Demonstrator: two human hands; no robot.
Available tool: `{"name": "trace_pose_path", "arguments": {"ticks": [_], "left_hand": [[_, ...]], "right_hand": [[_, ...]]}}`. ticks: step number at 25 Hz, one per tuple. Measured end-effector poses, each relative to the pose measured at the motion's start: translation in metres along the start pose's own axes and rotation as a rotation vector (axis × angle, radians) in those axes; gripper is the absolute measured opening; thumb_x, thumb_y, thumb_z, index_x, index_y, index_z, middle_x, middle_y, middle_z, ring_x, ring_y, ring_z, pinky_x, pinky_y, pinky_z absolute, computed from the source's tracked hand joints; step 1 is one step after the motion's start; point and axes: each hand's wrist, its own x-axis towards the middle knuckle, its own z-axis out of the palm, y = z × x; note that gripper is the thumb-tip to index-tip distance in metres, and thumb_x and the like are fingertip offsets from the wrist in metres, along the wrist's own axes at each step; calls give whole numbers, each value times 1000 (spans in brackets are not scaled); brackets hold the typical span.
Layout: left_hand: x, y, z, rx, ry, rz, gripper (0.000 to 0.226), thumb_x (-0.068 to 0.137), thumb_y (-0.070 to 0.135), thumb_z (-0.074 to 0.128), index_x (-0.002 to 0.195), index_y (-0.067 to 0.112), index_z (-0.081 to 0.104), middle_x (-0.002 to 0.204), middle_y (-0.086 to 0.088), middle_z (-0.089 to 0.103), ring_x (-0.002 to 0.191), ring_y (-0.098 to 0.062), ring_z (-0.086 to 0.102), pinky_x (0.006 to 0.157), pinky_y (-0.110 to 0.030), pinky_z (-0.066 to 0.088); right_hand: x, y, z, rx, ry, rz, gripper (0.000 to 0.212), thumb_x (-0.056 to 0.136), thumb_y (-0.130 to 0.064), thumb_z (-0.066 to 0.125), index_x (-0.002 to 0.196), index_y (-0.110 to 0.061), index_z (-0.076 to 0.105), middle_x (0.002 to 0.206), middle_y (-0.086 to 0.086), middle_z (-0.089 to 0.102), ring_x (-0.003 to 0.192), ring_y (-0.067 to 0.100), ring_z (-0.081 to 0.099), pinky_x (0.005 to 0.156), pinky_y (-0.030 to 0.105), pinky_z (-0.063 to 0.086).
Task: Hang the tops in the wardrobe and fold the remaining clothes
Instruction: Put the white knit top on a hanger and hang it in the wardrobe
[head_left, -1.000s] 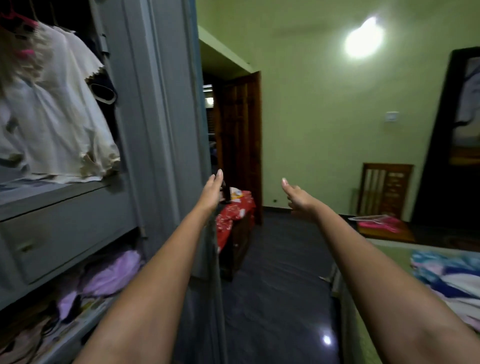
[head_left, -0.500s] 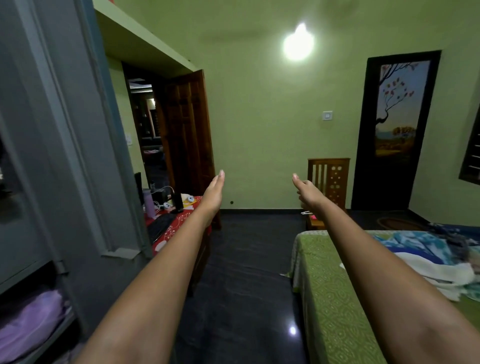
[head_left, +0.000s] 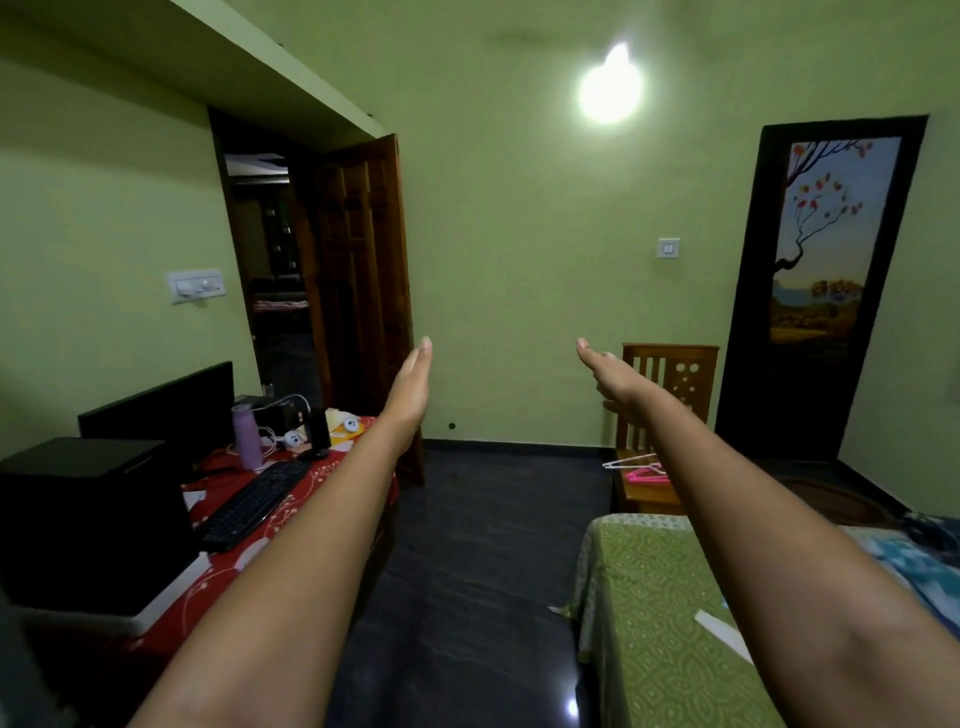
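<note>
Wardrobe gone from head view since earlier; worktop (head_left: 270, 525) with keyboard (head_left: 254, 504) now left. Left hand (head_left: 413, 387) and right hand (head_left: 615, 376) outstretched, each grip spread, holding nothing. Clothes (head_left: 919, 566) on bed (head_left: 654, 597), hangers (head_left: 641, 467) on chair (head_left: 670, 374).

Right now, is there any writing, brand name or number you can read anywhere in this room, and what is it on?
No text can be read in this view.
Keyboard: key legends too small and dark to read.
Purple bottle: no label visible.
Black box on the desk: no marking shows.
Switch plates on the wall: no lettering can be made out.
Painted door panel: a tree picture, no words.
</note>
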Motion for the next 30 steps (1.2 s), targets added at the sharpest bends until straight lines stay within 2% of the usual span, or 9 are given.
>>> {"name": "trace_pose_path", "arguments": {"ticks": [7, 12, 17, 23, 28, 30], "left_hand": [[146, -67, 35, 29, -2, -51, 61, 101, 49, 26, 151, 16, 21, 156, -4, 25, 144, -21, 20, 119, -39, 17], [288, -85, 59, 25, -79, -28, 64, 99, 53, 26, 151, 17, 19, 157, -2, 23, 145, -19, 18, 119, -40, 15], [429, -93, 103, 25, -134, 30, 60, 101, 48, 29, 151, 16, 20, 157, -1, 23, 145, -18, 19, 118, -39, 16], [547, -143, 208, 7, -246, 2, 58, 101, 44, 33, 151, 15, 22, 157, 1, 23, 144, -15, 20, 119, -37, 17], [648, -143, 331, -59, -333, 13, 58, 100, 46, 34, 150, 17, 24, 156, 1, 26, 143, -19, 24, 118, -39, 19], [681, -133, 393, -105, -397, 35, 59, 100, 47, 34, 150, 19, 24, 155, 1, 28, 143, -19, 25, 118, -40, 19]], "right_hand": [[152, 49, 3, -59, 32, 59, 91, 89, -69, 35, 153, -11, 8, 160, 10, 11, 145, 32, 15, 117, 50, 16], [277, 37, -19, -22, 99, 48, 91, 88, -71, 35, 154, -13, 8, 161, 7, 7, 146, 31, 11, 117, 50, 13], [393, 41, -52, 12, 208, 44, 90, 87, -72, 36, 153, -16, 14, 159, 8, 15, 145, 33, 17, 114, 51, 16], [506, 94, -113, 27, 292, 142, 93, 82, -76, 38, 153, -21, 14, 159, 11, 12, 145, 35, 16, 115, 55, 16], [588, 102, -215, 46, 372, 118, 107, 70, -87, 43, 153, -25, 16, 160, 6, 15, 145, 32, 17, 115, 54, 16], [602, 108, -265, 80, 455, 94, 94, 81, -78, 40, 153, -24, 14, 160, 3, 13, 146, 29, 14, 115, 51, 12]]}}
